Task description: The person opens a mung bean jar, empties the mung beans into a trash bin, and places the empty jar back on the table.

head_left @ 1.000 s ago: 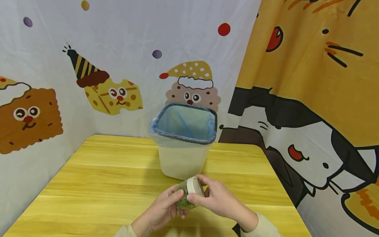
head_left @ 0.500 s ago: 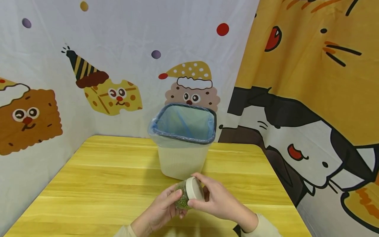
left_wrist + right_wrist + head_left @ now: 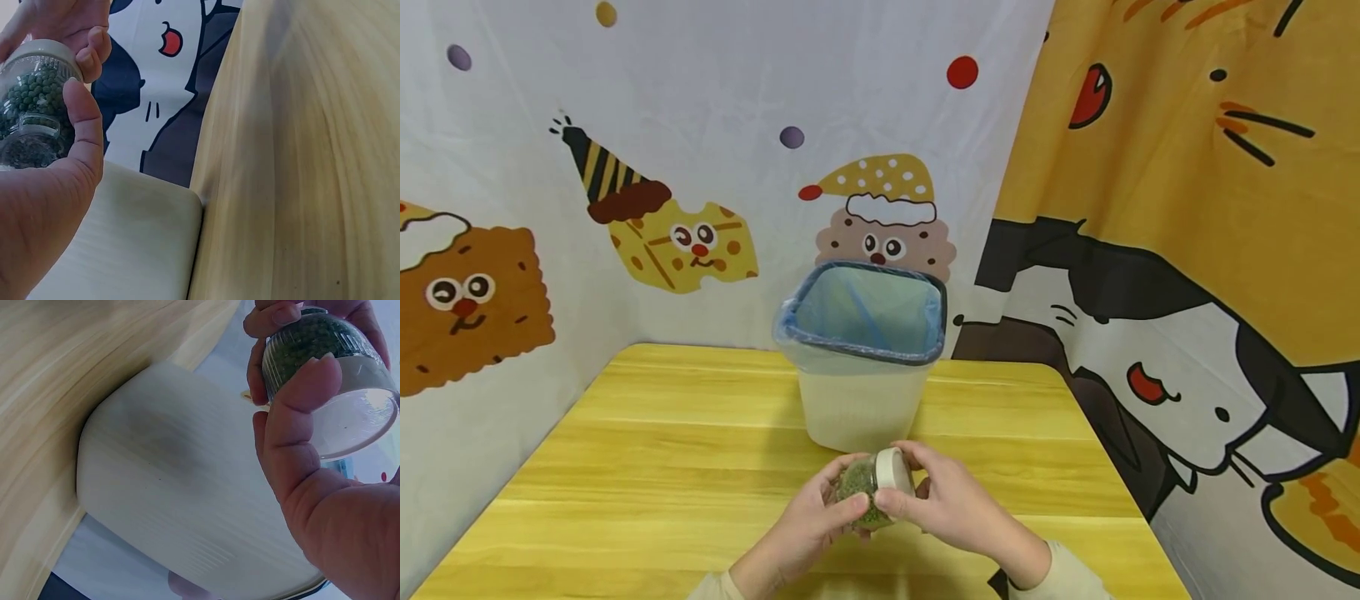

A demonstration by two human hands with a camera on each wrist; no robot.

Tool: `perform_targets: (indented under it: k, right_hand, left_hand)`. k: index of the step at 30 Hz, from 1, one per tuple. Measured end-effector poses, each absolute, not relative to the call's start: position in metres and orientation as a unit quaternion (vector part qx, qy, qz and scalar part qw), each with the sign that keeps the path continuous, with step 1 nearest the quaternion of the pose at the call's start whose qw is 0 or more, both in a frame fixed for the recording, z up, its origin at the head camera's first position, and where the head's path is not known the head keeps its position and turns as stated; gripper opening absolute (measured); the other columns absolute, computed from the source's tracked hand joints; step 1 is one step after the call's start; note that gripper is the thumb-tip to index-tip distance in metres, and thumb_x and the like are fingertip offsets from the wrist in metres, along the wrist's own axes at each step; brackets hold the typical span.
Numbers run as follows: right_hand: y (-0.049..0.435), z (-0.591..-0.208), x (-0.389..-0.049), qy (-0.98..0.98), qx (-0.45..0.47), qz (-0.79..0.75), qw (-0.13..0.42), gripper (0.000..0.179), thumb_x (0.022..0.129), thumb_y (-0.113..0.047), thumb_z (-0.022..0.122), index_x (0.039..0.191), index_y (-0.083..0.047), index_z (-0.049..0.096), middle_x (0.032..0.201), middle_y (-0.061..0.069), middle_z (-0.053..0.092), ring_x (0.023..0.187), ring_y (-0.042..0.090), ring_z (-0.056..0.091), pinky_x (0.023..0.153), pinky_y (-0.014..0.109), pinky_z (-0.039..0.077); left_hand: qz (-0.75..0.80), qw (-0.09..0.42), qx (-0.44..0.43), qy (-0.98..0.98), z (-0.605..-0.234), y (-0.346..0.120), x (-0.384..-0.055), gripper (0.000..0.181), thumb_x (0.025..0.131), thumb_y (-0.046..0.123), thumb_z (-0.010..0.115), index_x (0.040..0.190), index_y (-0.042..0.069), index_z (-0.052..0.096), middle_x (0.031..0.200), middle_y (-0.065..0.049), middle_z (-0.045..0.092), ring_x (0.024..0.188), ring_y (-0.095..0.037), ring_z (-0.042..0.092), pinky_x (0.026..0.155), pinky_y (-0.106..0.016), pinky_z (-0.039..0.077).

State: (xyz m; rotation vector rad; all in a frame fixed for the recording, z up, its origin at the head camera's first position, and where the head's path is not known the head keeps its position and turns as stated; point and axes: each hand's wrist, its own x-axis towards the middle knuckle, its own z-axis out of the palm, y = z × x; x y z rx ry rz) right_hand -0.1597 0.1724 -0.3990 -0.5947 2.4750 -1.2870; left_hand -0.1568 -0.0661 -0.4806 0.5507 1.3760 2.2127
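A clear ribbed jar (image 3: 855, 481) full of small round green beads is held above the near part of the table, lying on its side with its white lid (image 3: 892, 469) toward the right. My left hand (image 3: 805, 515) grips the jar's body, thumb on the near side. With thumb and fingers my right hand (image 3: 958, 504) holds the lid by its rim. In the left wrist view the beads (image 3: 37, 94) show through the wall, and the lid is on the jar. The right wrist view shows the lid's flat top (image 3: 353, 425) facing the palm.
Just beyond the hands stands a whitish bin (image 3: 861, 408) with a blue plastic liner (image 3: 868, 312) over its dark rim. It is on the wooden table (image 3: 662, 467). Cartoon-printed curtains (image 3: 715, 100) hang behind and to the right. A small dark object (image 3: 998, 581) lies by the right sleeve.
My left fingers have shifted around the jar's body, and more of the jar shows. The lid's face has turned slightly away. The right hand keeps its hold on the lid; the bin has not moved.
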Motion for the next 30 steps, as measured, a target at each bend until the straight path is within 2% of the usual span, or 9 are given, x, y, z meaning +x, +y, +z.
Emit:
perform_targets:
  k: [5,9,15,20,26,30]
  right_hand:
    - [0.1708,-0.3981,-0.1601,0.858,-0.193,-0.45,0.154,0.076,0.1,-0.047,0.073,0.158,-0.004,0.048,0.125,0.009,0.07,0.065,0.013,0.063,0.053,0.03,0.056]
    - [0.1696,-0.3977,-0.1614,0.862,-0.2,-0.439,0.155,0.071,0.101,-0.049,0.072,0.155,-0.008,0.051,0.112,0.004,0.072,0.062,0.011,0.06,0.053,0.028,0.053]
    - [0.1694,-0.3983,-0.1627,0.872,-0.234,-0.41,0.13,0.066,0.101,-0.047,0.073,0.154,-0.012,0.053,0.095,-0.003,0.07,0.065,0.009,0.061,0.058,0.026,0.054]
    - [0.1683,-0.3994,-0.163,0.873,-0.247,-0.405,0.115,0.062,0.101,-0.047,0.074,0.152,-0.017,0.055,0.097,-0.006,0.07,0.069,0.011,0.064,0.062,0.027,0.057]
    - [0.1666,-0.3996,-0.1627,0.874,-0.257,-0.4,0.103,0.058,0.1,-0.046,0.075,0.149,-0.022,0.056,0.095,-0.007,0.07,0.067,0.009,0.063,0.061,0.026,0.057]
    - [0.1665,-0.3987,-0.1624,0.875,-0.248,-0.402,0.111,0.062,0.1,-0.046,0.074,0.153,-0.021,0.053,0.106,-0.001,0.073,0.069,0.007,0.065,0.061,0.026,0.058]
  left_hand:
    - [0.802,0.233,0.202,0.511,-0.4816,-0.0664,-0.158,0.057,0.112,0.02,0.056,0.16,0.001,0.032,0.132,-0.007,0.059,0.102,-0.014,0.068,0.08,-0.025,0.062]
    - [0.803,0.239,0.203,0.506,-0.4815,-0.067,-0.1586,0.056,0.113,0.022,0.054,0.16,0.001,0.033,0.131,-0.007,0.06,0.101,-0.013,0.067,0.079,-0.025,0.062]
    - [0.806,0.248,0.215,0.493,-0.4819,-0.0691,-0.1599,0.055,0.114,0.024,0.05,0.16,0.0,0.032,0.129,-0.005,0.061,0.098,-0.012,0.067,0.078,-0.024,0.061]
    - [0.808,0.254,0.232,0.479,-0.4832,-0.071,-0.1601,0.052,0.115,0.024,0.048,0.158,0.0,0.033,0.125,-0.003,0.065,0.095,-0.01,0.068,0.077,-0.024,0.061]
    - [0.812,0.251,0.239,0.47,-0.4844,-0.0717,-0.1615,0.052,0.114,0.021,0.049,0.158,0.0,0.033,0.126,-0.004,0.064,0.095,-0.01,0.068,0.077,-0.024,0.061]
    - [0.81,0.249,0.235,0.477,-0.4846,-0.0724,-0.1637,0.054,0.113,0.02,0.051,0.16,0.0,0.031,0.128,-0.006,0.062,0.097,-0.011,0.067,0.078,-0.024,0.061]
